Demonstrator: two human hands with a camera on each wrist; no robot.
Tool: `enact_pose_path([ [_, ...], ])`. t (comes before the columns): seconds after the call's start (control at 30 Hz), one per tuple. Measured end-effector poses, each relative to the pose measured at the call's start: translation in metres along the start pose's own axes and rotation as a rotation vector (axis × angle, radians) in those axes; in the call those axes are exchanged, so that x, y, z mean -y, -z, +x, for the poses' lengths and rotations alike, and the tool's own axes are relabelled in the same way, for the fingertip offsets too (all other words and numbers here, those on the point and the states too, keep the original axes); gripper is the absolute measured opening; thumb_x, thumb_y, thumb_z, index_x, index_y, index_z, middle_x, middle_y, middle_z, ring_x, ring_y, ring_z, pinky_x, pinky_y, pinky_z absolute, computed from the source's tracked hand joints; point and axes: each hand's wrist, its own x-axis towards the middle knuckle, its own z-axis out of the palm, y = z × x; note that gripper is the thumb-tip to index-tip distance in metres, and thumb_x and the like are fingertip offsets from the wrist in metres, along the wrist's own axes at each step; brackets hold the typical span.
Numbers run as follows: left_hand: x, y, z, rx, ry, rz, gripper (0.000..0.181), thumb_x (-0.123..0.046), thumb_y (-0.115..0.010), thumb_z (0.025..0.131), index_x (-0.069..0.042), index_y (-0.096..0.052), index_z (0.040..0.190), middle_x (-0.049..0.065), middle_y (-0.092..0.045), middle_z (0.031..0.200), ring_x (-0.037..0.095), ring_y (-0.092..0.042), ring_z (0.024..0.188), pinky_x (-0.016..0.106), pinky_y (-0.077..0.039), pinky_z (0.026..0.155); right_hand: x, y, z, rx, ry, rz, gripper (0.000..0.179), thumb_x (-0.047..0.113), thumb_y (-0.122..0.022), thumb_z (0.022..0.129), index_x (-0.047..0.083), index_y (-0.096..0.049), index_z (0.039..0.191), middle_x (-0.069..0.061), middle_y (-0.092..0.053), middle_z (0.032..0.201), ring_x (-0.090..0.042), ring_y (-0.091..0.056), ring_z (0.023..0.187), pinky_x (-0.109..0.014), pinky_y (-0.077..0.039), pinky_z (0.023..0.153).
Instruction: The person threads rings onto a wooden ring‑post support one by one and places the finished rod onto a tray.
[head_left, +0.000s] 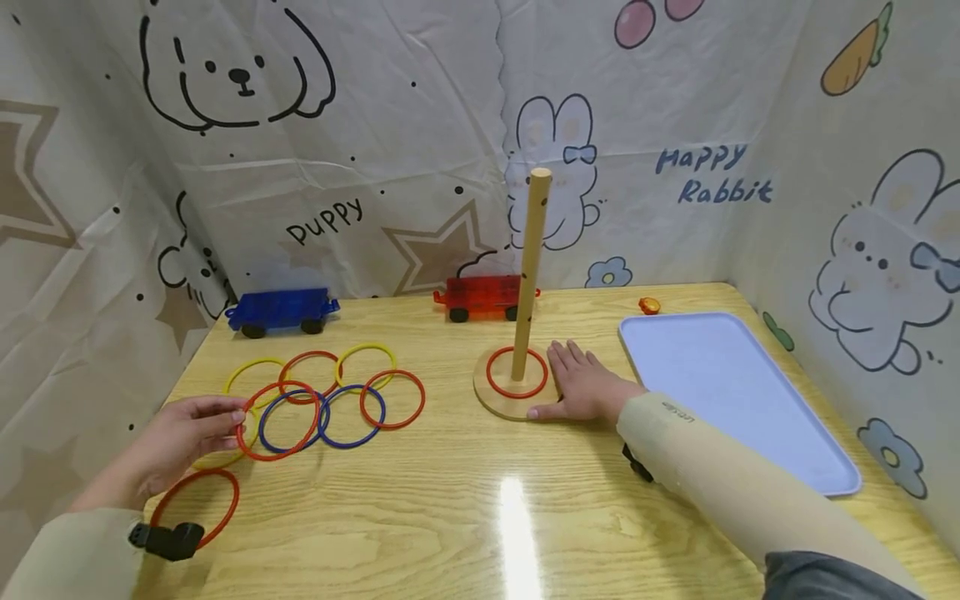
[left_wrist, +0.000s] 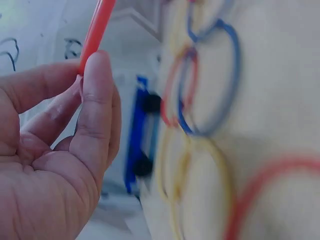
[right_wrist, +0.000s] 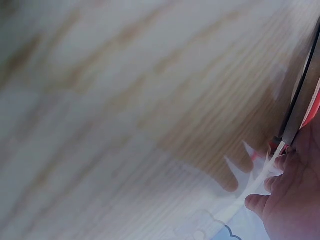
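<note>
My left hand (head_left: 191,433) pinches a red ring (head_left: 276,458) between thumb and fingers, raised over several rings on the table at the left. In the left wrist view, thumb and fingertips grip that red ring (left_wrist: 97,32) at its edge. Toward the middle stands an upright wooden post (head_left: 531,267) on a round wooden base (head_left: 495,404). One red ring (head_left: 517,397) lies around the post's foot. Against the right side of the base rests my right hand (head_left: 588,387), fingers extended, thumb at the near edge.
Yellow (head_left: 365,345), blue (head_left: 352,446) and red (head_left: 393,372) rings overlap at the left, with another red ring (head_left: 238,500) nearer. Behind are a blue toy wagon (head_left: 281,310) and red toy wagon (head_left: 480,296). A pale blue tray (head_left: 712,392) lies right, with a small orange object (head_left: 649,306) behind it.
</note>
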Motion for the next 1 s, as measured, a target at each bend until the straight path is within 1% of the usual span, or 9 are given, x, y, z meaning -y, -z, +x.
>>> enact_pose_path([
  [0.13,-0.028,-0.016,0.018,0.008,-0.085,-0.043,0.023,-0.003,-0.056,0.106,-0.019,-0.072,0.106,-0.007,-0.066,0.102,0.011,-0.067,0.088,0.026,-0.06,0.079,0.0,-0.001,-0.001,0.001,-0.001,0.001,0.121,0.079,-0.054,0.09,-0.007,-0.009,0.162,-0.025,-0.005,0.169,-0.045,-0.002,0.155,-0.06,-0.01,0.124],
  [0.23,-0.051,-0.03,0.03,0.025,-0.125,-0.093,0.026,-0.004,-0.057,0.106,-0.023,-0.073,0.102,-0.007,-0.066,0.1,0.01,-0.066,0.088,0.026,-0.06,0.079,0.001,0.0,-0.002,-0.004,0.002,0.004,0.12,0.078,-0.055,0.091,-0.008,-0.009,0.162,-0.026,-0.005,0.169,-0.046,-0.001,0.155,-0.061,-0.01,0.123],
  [0.37,-0.085,-0.049,0.043,0.042,-0.152,-0.159,0.024,-0.005,-0.058,0.106,-0.022,-0.074,0.101,-0.003,-0.066,0.1,0.011,-0.064,0.088,0.026,-0.059,0.079,0.0,0.0,-0.003,-0.016,0.004,0.007,0.12,0.077,-0.057,0.091,-0.008,-0.01,0.162,-0.026,-0.006,0.169,-0.046,-0.002,0.155,-0.061,-0.01,0.123],
  [0.5,-0.12,-0.071,0.053,0.039,-0.152,-0.2,0.02,-0.008,-0.06,0.105,-0.021,-0.075,0.102,-0.001,-0.067,0.099,0.012,-0.064,0.086,0.024,-0.059,0.079,0.0,0.001,-0.003,-0.02,0.001,0.008,0.12,0.077,-0.057,0.09,-0.007,-0.01,0.162,-0.026,-0.006,0.169,-0.045,-0.001,0.155,-0.061,-0.01,0.123],
  [0.63,-0.153,-0.094,0.06,0.079,-0.171,-0.259,0.013,-0.008,-0.061,0.105,-0.012,-0.07,0.111,0.003,-0.068,0.098,0.012,-0.067,0.086,0.023,-0.059,0.079,0.0,0.0,-0.003,-0.021,0.002,0.009,0.12,0.077,-0.057,0.09,-0.007,-0.01,0.162,-0.026,-0.005,0.169,-0.045,0.0,0.155,-0.06,-0.01,0.124],
  [0.73,-0.174,-0.112,0.063,0.113,-0.191,-0.277,0.016,-0.006,-0.06,0.105,-0.005,-0.064,0.12,0.004,-0.07,0.098,0.012,-0.069,0.085,0.022,-0.059,0.077,0.0,-0.002,-0.002,-0.021,0.007,0.014,0.12,0.077,-0.057,0.091,-0.007,-0.009,0.162,-0.026,-0.005,0.169,-0.045,0.0,0.155,-0.06,-0.01,0.124],
  [0.8,-0.186,-0.123,0.065,0.118,-0.214,-0.282,0.017,-0.006,-0.06,0.105,-0.004,-0.063,0.121,0.005,-0.071,0.097,0.012,-0.069,0.084,0.022,-0.059,0.076,0.0,-0.003,-0.002,-0.021,0.009,0.016,0.12,0.077,-0.057,0.091,-0.007,-0.009,0.162,-0.026,-0.005,0.169,-0.045,0.0,0.155,-0.06,-0.01,0.123],
  [0.87,-0.199,-0.133,0.067,0.12,-0.252,-0.302,0.014,-0.005,-0.061,0.104,-0.004,-0.067,0.117,0.005,-0.07,0.096,0.013,-0.069,0.082,0.022,-0.059,0.075,0.0,-0.004,-0.002,-0.021,0.01,0.017,0.12,0.076,-0.057,0.091,-0.007,-0.009,0.162,-0.026,-0.005,0.169,-0.045,0.0,0.155,-0.061,-0.01,0.123],
  [1.0,-0.224,-0.153,0.071,0.122,-0.35,-0.392,0.011,-0.004,-0.063,0.103,-0.006,-0.074,0.106,0.008,-0.07,0.092,0.015,-0.068,0.078,0.023,-0.06,0.073,0.0,-0.004,-0.003,-0.023,0.006,0.013,0.119,0.076,-0.057,0.091,-0.007,-0.01,0.162,-0.026,-0.005,0.169,-0.045,0.0,0.155,-0.06,-0.011,0.123],
])
